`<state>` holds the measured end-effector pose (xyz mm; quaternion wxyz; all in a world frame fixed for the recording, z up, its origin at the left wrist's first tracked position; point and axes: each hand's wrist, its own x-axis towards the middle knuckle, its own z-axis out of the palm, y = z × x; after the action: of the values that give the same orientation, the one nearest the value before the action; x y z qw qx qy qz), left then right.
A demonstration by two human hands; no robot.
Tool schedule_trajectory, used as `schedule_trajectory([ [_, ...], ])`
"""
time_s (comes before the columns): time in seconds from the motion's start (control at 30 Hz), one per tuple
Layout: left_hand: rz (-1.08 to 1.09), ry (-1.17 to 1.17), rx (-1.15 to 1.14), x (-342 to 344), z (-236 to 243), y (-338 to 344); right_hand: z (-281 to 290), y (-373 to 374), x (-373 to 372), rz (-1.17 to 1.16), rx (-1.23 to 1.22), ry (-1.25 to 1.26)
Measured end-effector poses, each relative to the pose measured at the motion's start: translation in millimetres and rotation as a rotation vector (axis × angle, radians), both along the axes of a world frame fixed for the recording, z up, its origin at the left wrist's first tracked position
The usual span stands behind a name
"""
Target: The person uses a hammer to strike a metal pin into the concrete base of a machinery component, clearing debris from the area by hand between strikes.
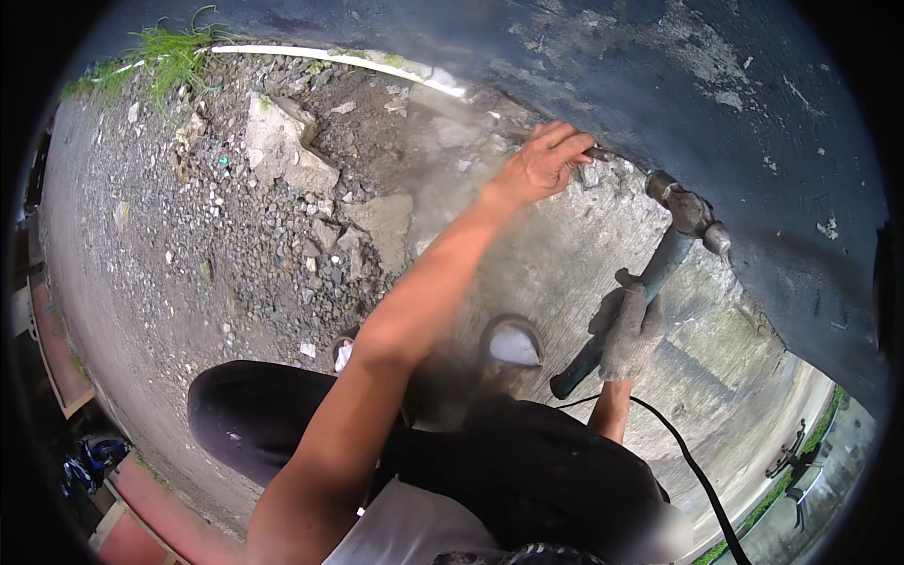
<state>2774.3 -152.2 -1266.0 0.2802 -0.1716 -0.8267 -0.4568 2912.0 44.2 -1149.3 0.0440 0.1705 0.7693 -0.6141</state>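
My bare left hand (546, 162) is closed round a chisel (596, 153), a dark metal rod lying along the foot of the wall. Its dark end sticks out to the right of my fingers; the other end blurs into the rubble on the left. My right hand (633, 330), in a grey knit glove, grips a hammer (667, 259) by its greenish handle. The metal hammer head (692, 213) is up near the wall, to the right of the chisel's end and apart from it. Below both hands is a broken-edged concrete slab (574, 235).
A dark painted wall (603, 66) with peeling patches runs across the top and right. A white pipe (348, 60) follows its base beside grass (171, 61). Broken concrete (282, 141) and gravel (254, 235) lie left. A black cord (692, 457) trails at lower right, near my knees.
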Motion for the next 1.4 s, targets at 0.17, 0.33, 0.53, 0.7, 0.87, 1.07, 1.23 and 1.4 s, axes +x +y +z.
schedule_trajectory([
  [0.17, 0.020, -0.047, -0.003, -7, 0, 0, 19, -2, -2, 0.031, -0.055, 0.142],
  [0.33, -0.021, -0.054, 0.163, -3, 4, -6, 58, -16, 2, -0.078, -0.222, 0.408],
  [0.53, -0.013, -0.138, 0.175, -4, 13, -12, 23, -15, -4, 0.117, -0.183, 0.462],
  [0.7, 0.059, -0.208, 0.209, -13, 14, -11, 2, -26, -17, 0.237, 0.134, -0.169],
  [0.87, 0.013, -0.331, 0.102, -4, 14, -7, 44, -10, -15, 0.108, 0.025, -0.015],
  [1.07, 0.032, -0.126, 0.046, -17, 5, -11, 62, -3, -15, 0.043, -0.131, 0.462],
  [1.23, 0.086, -0.185, 0.049, -24, 7, -4, 67, 2, -7, -0.115, -0.031, 0.410],
  [1.4, 0.107, -0.184, 0.100, -29, 13, -3, 39, 27, -20, 0.173, -0.216, 0.581],
])
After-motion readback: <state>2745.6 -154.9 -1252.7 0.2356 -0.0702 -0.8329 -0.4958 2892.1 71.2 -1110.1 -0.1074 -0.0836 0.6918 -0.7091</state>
